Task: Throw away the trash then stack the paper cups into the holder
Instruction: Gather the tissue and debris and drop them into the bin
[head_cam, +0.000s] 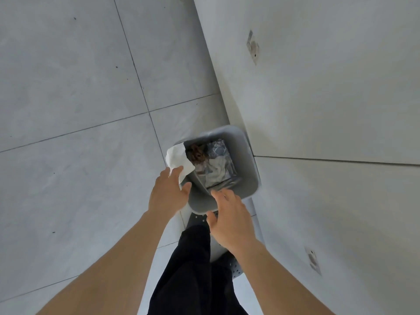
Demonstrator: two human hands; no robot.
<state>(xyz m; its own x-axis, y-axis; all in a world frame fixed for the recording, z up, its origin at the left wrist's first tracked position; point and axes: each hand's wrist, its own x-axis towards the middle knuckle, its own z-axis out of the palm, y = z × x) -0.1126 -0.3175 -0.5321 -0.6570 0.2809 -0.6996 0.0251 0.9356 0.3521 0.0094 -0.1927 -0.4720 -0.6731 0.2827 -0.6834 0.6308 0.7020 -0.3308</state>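
Note:
A grey trash bin (246,164) stands on the floor against the wall, holding crumpled white paper, clear plastic and brown scraps. A white paper napkin (176,159) hangs over the bin's left rim. My left hand (169,193) is just below it with its fingers spread, and the fingertips touch the napkin's lower edge. My right hand (229,218) hovers over the bin's near rim, fingers apart, holding nothing. No paper cups or holder are in view.
A pale wall (329,87) runs along the right with a seam beside the bin. Grey floor tiles (68,87) spread to the left. My black trouser leg (195,269) and grey perforated shoes (236,269) are below the bin.

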